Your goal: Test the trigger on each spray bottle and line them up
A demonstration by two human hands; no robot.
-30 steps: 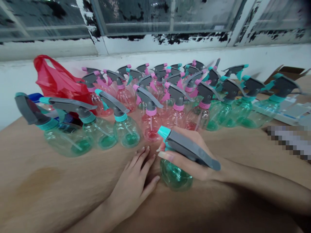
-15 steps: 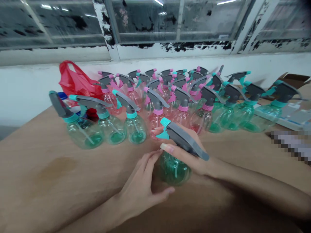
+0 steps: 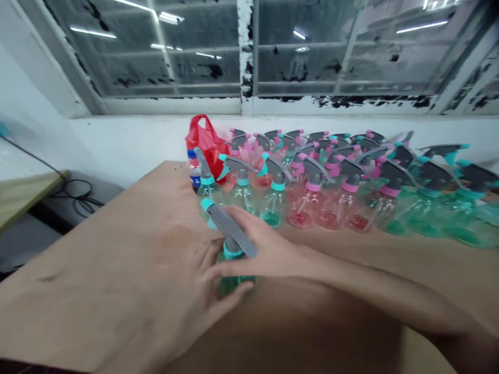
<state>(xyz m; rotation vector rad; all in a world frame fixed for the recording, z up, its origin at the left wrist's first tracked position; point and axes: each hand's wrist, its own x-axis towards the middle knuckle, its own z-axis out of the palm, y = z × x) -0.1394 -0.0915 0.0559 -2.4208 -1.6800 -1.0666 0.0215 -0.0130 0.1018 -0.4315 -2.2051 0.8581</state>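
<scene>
A green spray bottle [image 3: 233, 282] with a grey trigger head and teal collar stands on the brown table [image 3: 128, 270] in front of me. My right hand [image 3: 265, 250] is closed round its neck and trigger head from the right. My left hand [image 3: 212, 293] is wrapped round the bottle's round body from the left and below. Behind it stand rows of several more spray bottles: pink ones [image 3: 312, 205] in the middle and green ones [image 3: 424, 208] to the right.
A red plastic bag [image 3: 205, 140] and a small blue-capped bottle [image 3: 192, 169] sit at the back left of the rows, below a window sill. The table's left edge drops to a floor with black cables [image 3: 76, 195]. Another table corner [image 3: 23, 192] shows far left.
The view has swung left and pulled back. My left hand went from lying flat on the table to gripping the bottle's body, and both hands moved the bottle left of the rows' front.
</scene>
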